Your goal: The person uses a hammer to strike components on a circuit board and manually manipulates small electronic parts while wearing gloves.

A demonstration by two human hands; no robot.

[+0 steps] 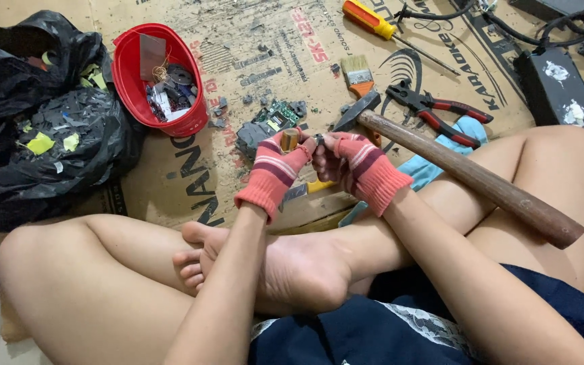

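Note:
Both of my hands wear red striped fingerless gloves and meet above my crossed legs. My left hand [275, 169] grips a small brownish cylindrical part [290, 139]. My right hand [356, 164] pinches a tiny dark piece [319, 140] right beside it. A hammer with a long wooden handle [468, 172] rests across my right leg, its dark head [356, 111] next to my right hand. A green circuit board [275, 116] lies on the cardboard just beyond my left hand.
A red bowl [128, 81] of small parts sits at the left beside a black plastic bag [28, 115] of scraps. Red-handled pliers [434, 108], a paint brush [357, 74], an orange screwdriver [373, 19] and a black box [559, 88] lie on the cardboard [251, 40].

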